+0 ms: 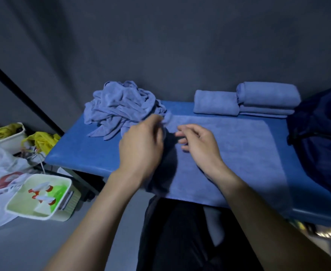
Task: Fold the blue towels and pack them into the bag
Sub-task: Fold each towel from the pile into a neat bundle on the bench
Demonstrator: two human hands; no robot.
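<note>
a: where's the towel being worked?

b: a blue towel (229,151) lies spread flat on the bench (78,151), right under both hands, its near edge hanging just over the bench's front. spread like that, it looks ready for the first fold.

a: and the grip?

b: the left hand (141,145) pinches a bunched corner of the towel at its far left end, fingers curled round the cloth. the right hand (198,143) hovers just beside it with fingers loosely curled and nothing in them. my guess is the left is lifting the corner to carry it across while the right waits to take the other corner or smooth the fold.

a: what's around them?

b: just beyond the left hand's fingers sits a crumpled heap of towels (121,106), unfolded, close enough to draw the next one from. farther off past the right hand, against the wall, are folded towels (244,100): one alone, and a stack touching it on its right. beyond those, well to the right of the right hand, stands the dark blue bag (321,137); none of the folded towels is in it, so packing seems still to come.

a: anything off the bench?

b: on the floor left of the left arm, a green basket (41,198) with bottles, plastic bags, something yellow behind.
</note>
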